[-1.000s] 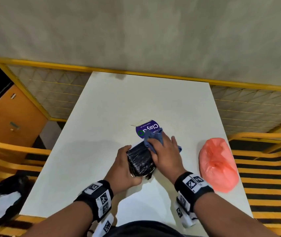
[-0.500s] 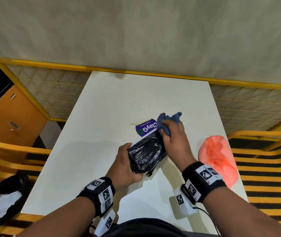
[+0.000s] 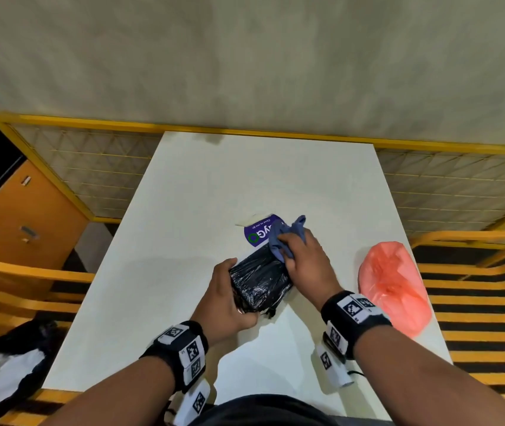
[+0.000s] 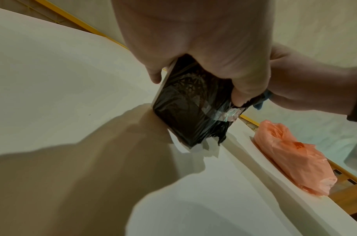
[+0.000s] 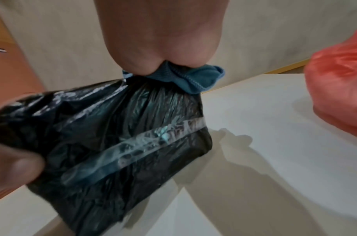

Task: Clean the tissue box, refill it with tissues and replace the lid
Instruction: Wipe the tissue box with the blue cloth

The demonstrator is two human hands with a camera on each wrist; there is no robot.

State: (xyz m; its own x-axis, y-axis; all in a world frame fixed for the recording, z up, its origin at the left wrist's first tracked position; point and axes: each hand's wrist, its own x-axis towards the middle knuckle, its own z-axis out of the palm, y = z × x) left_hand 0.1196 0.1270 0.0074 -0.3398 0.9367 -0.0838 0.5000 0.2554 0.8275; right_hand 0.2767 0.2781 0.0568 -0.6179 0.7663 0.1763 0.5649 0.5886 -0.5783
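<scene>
My left hand gripped the black-wrapped tissue box near the white table's front edge. My right hand squeezed a blue cloth against it. A tied pink bag lay just beside the right edge.

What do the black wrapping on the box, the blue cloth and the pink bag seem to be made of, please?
Black wrapping: thin glossy plastic film, crinkled, with bright glints; a clear tape strip crosses it.
Blue cloth: soft matte fabric with a stitched hem, probably microfibre.
Pink bag: thin translucent plastic, wrinkled and slightly shiny.
</scene>
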